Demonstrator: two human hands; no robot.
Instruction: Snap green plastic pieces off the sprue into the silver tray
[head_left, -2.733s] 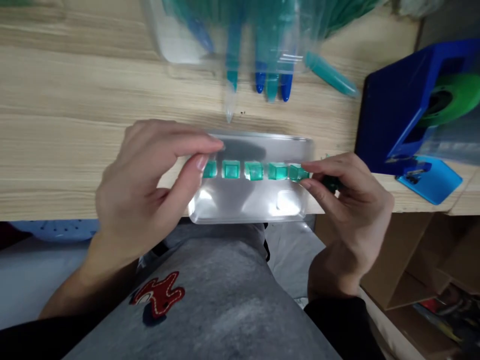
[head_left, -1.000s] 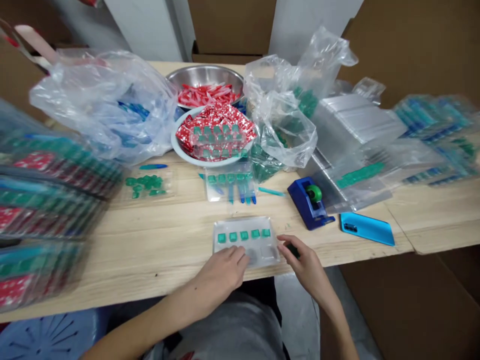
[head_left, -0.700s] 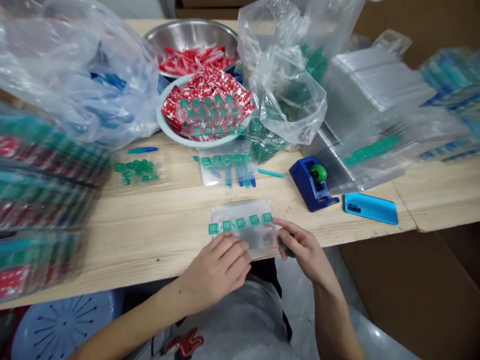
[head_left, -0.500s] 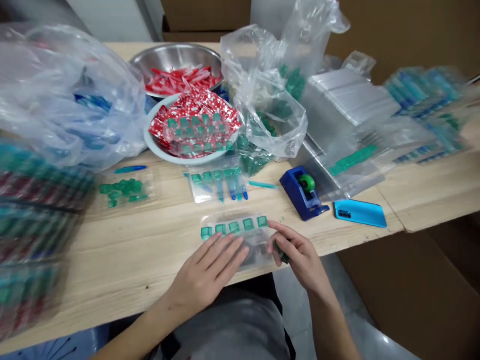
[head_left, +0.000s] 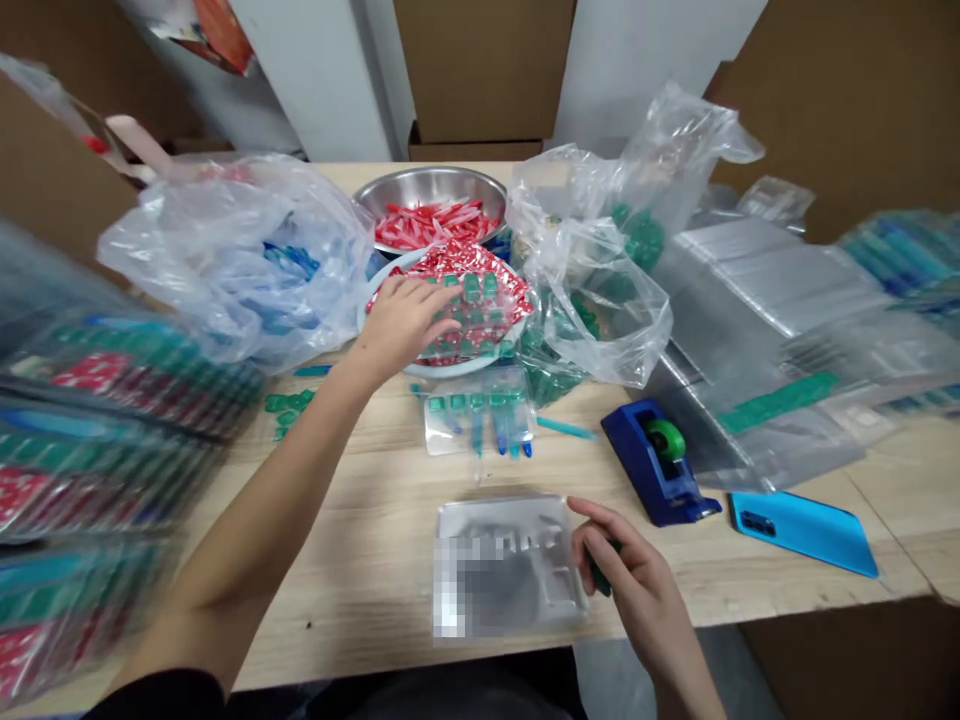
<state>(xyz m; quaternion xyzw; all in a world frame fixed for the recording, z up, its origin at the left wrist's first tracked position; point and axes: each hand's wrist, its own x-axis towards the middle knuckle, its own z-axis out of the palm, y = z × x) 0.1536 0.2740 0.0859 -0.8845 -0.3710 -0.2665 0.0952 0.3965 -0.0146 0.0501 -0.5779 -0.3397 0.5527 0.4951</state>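
My left hand reaches over a pale bowl of red-and-white printed packets. Its fingers are stretched out with the thumb apart, at a clear plastic tray with rows of green cubes that lies on the packets. Whether the fingertips press on that tray I cannot tell. My right hand is curled around dark green pieces, mostly hidden in the palm. Its index finger touches the upper right corner of a clear moulded tray on the table; part of that tray is pixelated.
A blue tape dispenser and a blue phone lie to the right, before stacked clear trays. Behind stand a steel bowl of red pieces and plastic bags. Filled packs are stacked at left.
My left hand has left the near tray and moved up and forward to the bowl. The row of green cubes no longer shows at the near tray. My right hand still holds the green pieces.
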